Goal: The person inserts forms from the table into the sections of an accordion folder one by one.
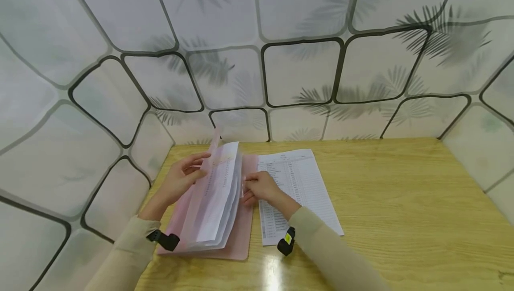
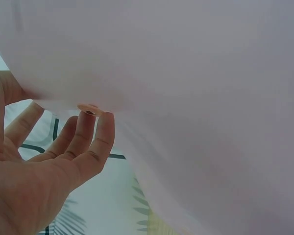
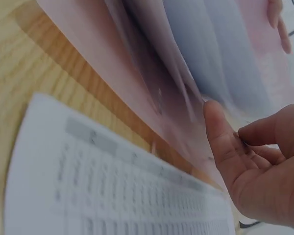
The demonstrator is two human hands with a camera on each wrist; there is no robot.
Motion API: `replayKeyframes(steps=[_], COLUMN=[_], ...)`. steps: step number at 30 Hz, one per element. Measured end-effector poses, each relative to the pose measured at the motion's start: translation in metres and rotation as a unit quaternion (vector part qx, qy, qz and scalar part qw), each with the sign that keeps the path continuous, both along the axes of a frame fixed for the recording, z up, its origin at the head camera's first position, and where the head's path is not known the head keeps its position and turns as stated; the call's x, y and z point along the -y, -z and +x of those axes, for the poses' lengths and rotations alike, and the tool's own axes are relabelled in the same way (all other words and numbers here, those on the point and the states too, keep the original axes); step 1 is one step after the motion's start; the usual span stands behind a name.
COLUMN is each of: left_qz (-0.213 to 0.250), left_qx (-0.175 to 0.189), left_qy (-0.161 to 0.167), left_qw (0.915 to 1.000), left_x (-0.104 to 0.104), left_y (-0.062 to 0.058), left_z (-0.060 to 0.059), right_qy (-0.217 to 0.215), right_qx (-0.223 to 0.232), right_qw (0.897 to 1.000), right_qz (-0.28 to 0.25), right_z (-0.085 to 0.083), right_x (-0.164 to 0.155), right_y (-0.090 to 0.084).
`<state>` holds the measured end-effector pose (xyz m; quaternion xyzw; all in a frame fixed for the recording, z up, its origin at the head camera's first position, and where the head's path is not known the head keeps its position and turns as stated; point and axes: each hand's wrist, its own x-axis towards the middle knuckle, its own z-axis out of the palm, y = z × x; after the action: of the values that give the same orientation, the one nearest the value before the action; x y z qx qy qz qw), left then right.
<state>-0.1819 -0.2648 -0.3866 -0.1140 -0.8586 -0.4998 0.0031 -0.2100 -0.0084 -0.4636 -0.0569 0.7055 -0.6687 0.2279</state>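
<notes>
Now | our left hand [image 1: 180, 179] pinches the pink translucent plastic folder's [image 1: 237, 242] raised cover | right hand [image 1: 260, 188] pinches its sheets' edge, printed white paper sheet [image 1: 299, 188] just right.

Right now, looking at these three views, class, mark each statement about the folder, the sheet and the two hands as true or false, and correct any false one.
1. The pink folder lies open on the wooden table. True.
2. The left hand rests flat on the bare table. False: it holds up a translucent folder leaf.
3. A printed sheet lies on the table to the right of the folder. True.
4. The right hand holds a pen. False: it touches the folder's page edges, with no pen seen.
5. The printed sheet is crumpled into a ball. False: it lies flat.
</notes>
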Motion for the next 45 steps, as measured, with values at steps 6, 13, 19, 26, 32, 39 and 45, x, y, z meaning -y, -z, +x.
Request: replayKeyframes(steps=[6, 13, 19, 26, 32, 39, 45], left_qz=[-0.001, -0.001, -0.006, -0.002, -0.009, -0.005, -0.01], left_qx=[-0.001, -0.006, -0.004, -0.004, -0.011, -0.01, -0.011], left_qy=[-0.001, 0.001, -0.008, -0.012, -0.017, -0.018, -0.021], left_qw=[1.0, 1.0, 0.9999, 0.9999, 0.9998, 0.9998, 0.9997], left_x=[-0.001, -0.002, 0.0, 0.001, 0.002, 0.004, 0.004], left_y=[0.0, 0.002, 0.002, 0.003, 0.003, 0.003, 0.002], left_z=[-0.001, -0.002, 0.0, 0.001, 0.002, 0.003, 0.003], right_qy=[0.028, 0.051, 0.071, 0.105, 0.126, 0.133, 0.137], right_qx=[-0.023, -0.071, -0.125, -0.181, -0.184, -0.148, -0.128], right_qw=[0.998, 0.986, 0.958, 0.918, 0.891, 0.859, 0.85], right_qz=[0.049, 0.14, 0.247, 0.336, 0.396, 0.472, 0.493], right_z=[-0.009, -0.017, -0.02, -0.019, -0.017, -0.016, -0.016], right_x=[-0.03, -0.071, -0.101, -0.126, -0.141, -0.151, -0.159], right_y=[-0.004, -0.011, -0.01, 0.0, 0.002, 0.006, 0.011])
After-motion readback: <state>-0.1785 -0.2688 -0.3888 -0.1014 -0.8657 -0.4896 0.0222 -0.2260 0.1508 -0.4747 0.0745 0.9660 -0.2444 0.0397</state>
